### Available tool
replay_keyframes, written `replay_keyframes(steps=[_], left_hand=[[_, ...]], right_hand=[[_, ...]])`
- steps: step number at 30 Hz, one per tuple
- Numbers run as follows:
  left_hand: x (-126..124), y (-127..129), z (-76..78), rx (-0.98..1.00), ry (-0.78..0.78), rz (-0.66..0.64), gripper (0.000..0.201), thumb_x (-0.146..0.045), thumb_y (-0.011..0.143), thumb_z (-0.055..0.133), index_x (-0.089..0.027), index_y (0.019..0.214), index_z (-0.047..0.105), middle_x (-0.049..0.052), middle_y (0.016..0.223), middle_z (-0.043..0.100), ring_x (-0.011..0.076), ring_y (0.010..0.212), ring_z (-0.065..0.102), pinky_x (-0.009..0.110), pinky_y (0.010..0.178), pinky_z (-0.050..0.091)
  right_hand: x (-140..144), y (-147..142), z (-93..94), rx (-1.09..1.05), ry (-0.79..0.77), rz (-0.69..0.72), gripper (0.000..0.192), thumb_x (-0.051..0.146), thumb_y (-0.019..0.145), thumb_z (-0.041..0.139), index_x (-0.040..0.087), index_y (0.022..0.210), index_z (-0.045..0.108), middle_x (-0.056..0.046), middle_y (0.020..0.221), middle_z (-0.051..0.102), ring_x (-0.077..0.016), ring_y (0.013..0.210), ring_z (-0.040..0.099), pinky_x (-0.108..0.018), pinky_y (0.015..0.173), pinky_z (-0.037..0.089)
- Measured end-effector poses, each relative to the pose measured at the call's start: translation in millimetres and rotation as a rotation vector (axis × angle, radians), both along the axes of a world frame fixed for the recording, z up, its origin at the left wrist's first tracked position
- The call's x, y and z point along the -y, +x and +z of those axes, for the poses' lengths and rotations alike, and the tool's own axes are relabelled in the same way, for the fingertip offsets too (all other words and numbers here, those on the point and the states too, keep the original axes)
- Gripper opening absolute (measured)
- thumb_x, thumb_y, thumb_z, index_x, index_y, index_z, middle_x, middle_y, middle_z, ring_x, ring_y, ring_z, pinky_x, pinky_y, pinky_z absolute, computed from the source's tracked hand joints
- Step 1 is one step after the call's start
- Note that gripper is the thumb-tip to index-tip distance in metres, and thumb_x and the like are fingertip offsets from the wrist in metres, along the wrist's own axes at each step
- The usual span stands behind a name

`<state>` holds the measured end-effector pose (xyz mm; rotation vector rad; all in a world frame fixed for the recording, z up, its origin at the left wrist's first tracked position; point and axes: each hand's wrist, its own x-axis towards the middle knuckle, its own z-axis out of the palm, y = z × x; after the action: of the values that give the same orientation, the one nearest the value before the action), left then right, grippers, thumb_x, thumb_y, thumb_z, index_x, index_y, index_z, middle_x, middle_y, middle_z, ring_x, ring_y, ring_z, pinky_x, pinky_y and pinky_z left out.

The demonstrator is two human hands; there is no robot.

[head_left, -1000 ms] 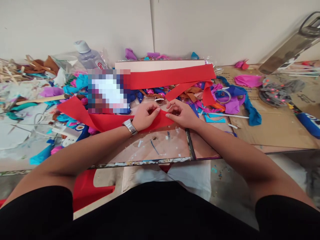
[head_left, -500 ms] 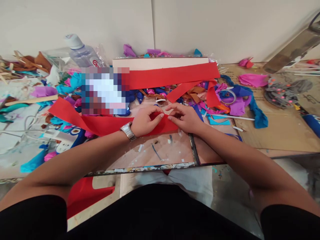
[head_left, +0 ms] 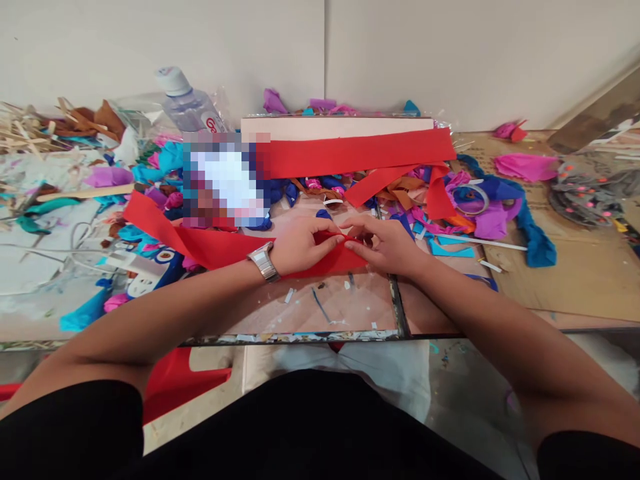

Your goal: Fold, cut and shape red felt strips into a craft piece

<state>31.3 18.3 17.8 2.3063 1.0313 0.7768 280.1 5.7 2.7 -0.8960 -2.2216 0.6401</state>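
I can't make out what lies under the pixelated patch (head_left: 225, 188), which also hides the foot of the white-capped bottle (head_left: 187, 107). The right grip (head_left: 395, 245) covers the red strip's (head_left: 215, 248) right end; the frame's edge crops a slanting brownish container (head_left: 597, 110).

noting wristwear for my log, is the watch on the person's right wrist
No, the silver watch is on the wrist of the left hand, while the wrist of the right hand is bare.
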Motion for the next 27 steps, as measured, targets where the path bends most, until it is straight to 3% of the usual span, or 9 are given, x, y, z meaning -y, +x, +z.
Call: replay_keyframes(steps=[11,16,24,27], left_hand=[[-11,17,7.4,-0.083,0.106,-0.007,0.026,-0.035,0.101,0.058,-0.021,0.104,0.079,0.007,0.103,0.083,0.0243,0.09,0.073,0.038,0.083,0.051],[-23,30,-0.3,-0.008,0.072,-0.013,0.023,-0.032,0.102,0.058,-0.02,0.096,0.077,0.006,0.099,0.082,0.0222,0.088,0.073,0.036,0.083,0.05],[-26,30,-12.1,0.119,0.046,0.071,0.027,-0.038,0.102,0.06,-0.02,0.095,0.077,0.005,0.095,0.082,0.0209,0.086,0.072,0.035,0.085,0.054],[-30,30,-16.2,0.152,0.003,0.086,0.028,-0.041,0.102,0.06,-0.02,0.098,0.079,0.005,0.1,0.083,0.0219,0.089,0.074,0.036,0.089,0.056]], right_hand=[[-6,3,-4.7,-0.061,0.034,-0.14,0.032,0.038,0.103,0.068,0.024,0.132,0.071,-0.005,0.097,0.082,-0.0187,0.072,0.071,-0.03,0.065,0.051],[-14,8,-7.4,-0.066,0.03,-0.186,0.034,0.034,0.1,0.07,0.022,0.132,0.069,-0.004,0.094,0.082,-0.0184,0.069,0.07,-0.029,0.063,0.049],[-13,8,-2.9,-0.028,0.009,-0.193,0.042,0.026,0.093,0.072,0.022,0.135,0.067,-0.002,0.095,0.08,-0.0153,0.062,0.059,-0.03,0.064,0.045],[-13,8,-2.4,-0.039,0.024,-0.216,0.038,0.025,0.094,0.07,0.022,0.132,0.069,-0.004,0.104,0.081,-0.0172,0.07,0.065,-0.031,0.07,0.05]])
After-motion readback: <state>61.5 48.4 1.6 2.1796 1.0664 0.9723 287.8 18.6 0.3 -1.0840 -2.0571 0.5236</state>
